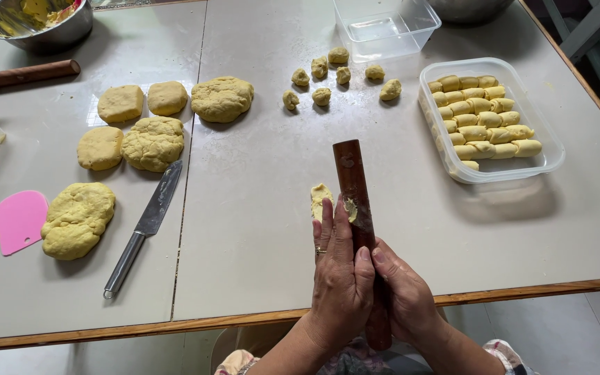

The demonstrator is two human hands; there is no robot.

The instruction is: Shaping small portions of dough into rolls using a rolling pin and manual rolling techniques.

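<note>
I see a pale grey laminate table with a wooden edge [258, 229] filling the view. On its right side sits a clear rectangular plastic tray [548, 149] packed with rows of small yellow rolled pastries [482, 121]. An empty clear plastic tub [385, 24] stands at the top centre, and a steel mixing bowl with yellow dough scraps [36, 24] in the top left corner. Six flattened yellow dough slabs [153, 142] lie on the left half, with a steel kitchen knife [148, 222] angled beside the lower ones and a pink plastic scraper [21, 221] further left. A brown wooden rolling pin [23, 74] lies near the bowl. A cluster of small yellow dough balls [328, 76] sits just below the tub.

Near the front edge I see my left hand [342, 278] and right hand [407, 295] both wrapped around a dark brown wooden stick [353, 184], held almost upright over the table; left fingers stretch up along it, right fingers are curled round the lower shaft. A thin yellow dough piece [320, 198] is pressed between the left fingertips and the stick, and dough is smeared on the wood.
</note>
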